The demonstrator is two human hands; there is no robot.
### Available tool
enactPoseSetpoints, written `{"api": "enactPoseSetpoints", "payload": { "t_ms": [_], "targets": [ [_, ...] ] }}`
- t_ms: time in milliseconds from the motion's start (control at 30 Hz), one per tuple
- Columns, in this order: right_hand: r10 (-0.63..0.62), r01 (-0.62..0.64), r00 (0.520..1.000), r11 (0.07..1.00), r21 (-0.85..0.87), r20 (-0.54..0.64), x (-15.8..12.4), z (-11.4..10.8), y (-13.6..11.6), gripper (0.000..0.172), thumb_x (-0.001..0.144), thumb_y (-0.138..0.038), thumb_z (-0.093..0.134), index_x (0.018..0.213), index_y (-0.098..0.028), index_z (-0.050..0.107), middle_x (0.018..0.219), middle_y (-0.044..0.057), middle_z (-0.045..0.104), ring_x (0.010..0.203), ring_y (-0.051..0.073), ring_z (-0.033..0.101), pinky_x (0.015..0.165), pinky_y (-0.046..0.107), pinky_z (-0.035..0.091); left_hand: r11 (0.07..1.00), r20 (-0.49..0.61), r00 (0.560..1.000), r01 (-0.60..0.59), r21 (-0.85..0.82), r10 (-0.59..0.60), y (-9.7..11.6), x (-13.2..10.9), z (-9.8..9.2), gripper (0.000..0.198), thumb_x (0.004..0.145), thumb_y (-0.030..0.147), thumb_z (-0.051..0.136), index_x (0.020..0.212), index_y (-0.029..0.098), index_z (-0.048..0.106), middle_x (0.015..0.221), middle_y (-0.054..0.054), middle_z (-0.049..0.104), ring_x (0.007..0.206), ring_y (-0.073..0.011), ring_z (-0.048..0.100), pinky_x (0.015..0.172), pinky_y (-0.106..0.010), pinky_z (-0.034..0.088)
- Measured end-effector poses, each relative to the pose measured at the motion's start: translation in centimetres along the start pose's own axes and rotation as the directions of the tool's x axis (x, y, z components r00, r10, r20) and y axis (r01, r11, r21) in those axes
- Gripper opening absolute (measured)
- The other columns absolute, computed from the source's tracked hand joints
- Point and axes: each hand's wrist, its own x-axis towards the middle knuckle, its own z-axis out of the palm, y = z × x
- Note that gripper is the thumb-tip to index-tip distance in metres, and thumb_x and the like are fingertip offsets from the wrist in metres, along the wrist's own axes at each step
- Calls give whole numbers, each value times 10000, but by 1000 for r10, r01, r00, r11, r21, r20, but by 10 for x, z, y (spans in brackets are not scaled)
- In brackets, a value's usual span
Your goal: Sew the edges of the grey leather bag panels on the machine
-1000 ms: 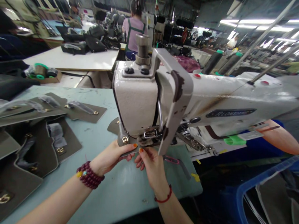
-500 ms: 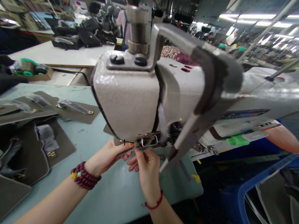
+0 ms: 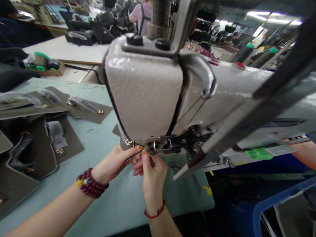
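Spare panels (image 3: 49,144) lie at the left of the table (image 3: 111,204). The left hand (image 3: 116,163) pinches the piece (image 3: 120,138), which sits under the machine (image 3: 145,92) head. The right hand (image 3: 151,172) touches the left, fingertips closed at the same edge — on what, I cannot tell. It seems best to hold the edge flat — fingers clear of the needle.

A white table (image 3: 81,52) stacked with black bags (image 3: 103,31) stands beyond the pale-blue worktop (image 3: 118,204), under ceiling strip lights (image 3: 271,14).
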Motion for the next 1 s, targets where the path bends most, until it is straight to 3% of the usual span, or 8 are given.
{"api": "enactPoseSetpoints", "payload": {
  "t_ms": [133, 300, 367, 500, 667, 867, 933, 1000],
  "targets": [
    [15, -15, 1000, 1000, -17, 11, 0, -4, -3, 328, 860, -311, 539, 573, -164, 597, 433, -15, 604, 318, 84, 489, 363, 155, 413, 997, -106, 994, -22, -68, 15, -13, -8, 10, 341, 760, 408, 767, 611, 142, 615, 549, -3, 581, 507, -103, 492, 486, -210, 400],
    [36, -33, 998, 998, -59, 47, 4, -18, -7, 339, 841, -333, 565, 544, -170, 560, 387, -43, 516, 310, 68, 417, 338, 145, 332, 969, -205, 973, -151, -194, 110, -32, -20, 42, 359, 839, 405, 687, 607, 147, 594, 530, 10, 541, 508, -111, 483, 509, -235, 435],
    [29, -24, 997, 997, -79, 73, 8, -25, -8, 353, 828, -338, 585, 519, -175, 533, 378, -53, 477, 320, 66, 399, 353, 152, 326, 943, -339, 930, -232, -239, 143, -39, -23, 57, 291, 802, 360, 729, 642, 150, 606, 588, 11, 572, 549, -110, 497, 555, -235, 457],
    [-46, 68, 988, 987, -148, 146, 17, -41, -11, 352, 807, -343, 621, 517, -180, 507, 430, -43, 494, 374, 79, 431, 394, 170, 340, 900, -600, 789, -349, -260, 133, -54, -24, 84, 241, 725, 339, 804, 729, 139, 670, 745, -13, 661, 671, -126, 570, 685, -247, 500],
    [-103, 174, 963, 943, -283, 248, 25, -53, -16, 355, 851, -351, 584, 548, -174, 529, 479, -25, 522, 431, 90, 459, 422, 176, 334, 833, -673, 738, -408, -374, 59, -59, -22, 105, 286, 722, 351, 822, 880, 130, 732, 943, -61, 725, 831, -147, 631, 793, -255, 525],
    [-199, 325, 929, 842, -430, 313, 26, -62, -28, 336, 905, -369, 557, 649, -162, 624, 537, -4, 577, 474, 107, 499, 452, 186, 369, 783, -664, 744, -454, -425, 70, -59, -17, 121, 272, 749, 328, 805, 951, 155, 751, 998, -68, 752, 897, -159, 666, 812, -239, 534],
    [-234, 367, 917, 812, -454, 323, 22, -75, -29, 306, 929, -355, 541, 729, -160, 665, 573, 3, 611, 495, 116, 536, 476, 190, 404, 798, -625, 778, -418, -435, 66, -63, -23, 122, 295, 765, 356, 788, 977, 157, 739, 975, -73, 753, 893, -170, 676, 786, -242, 535],
    [-281, 399, 913, 764, -507, 295, 16, -98, -23, 297, 960, -348, 509, 811, -163, 688, 584, 5, 624, 509, 131, 572, 507, 203, 443, 845, -548, 837, -300, -443, 10, -69, -39, 119, 338, 762, 411, 780, 963, 146, 722, 933, -82, 752, 844, -174, 687, 735, -237, 534]
  ]
}}
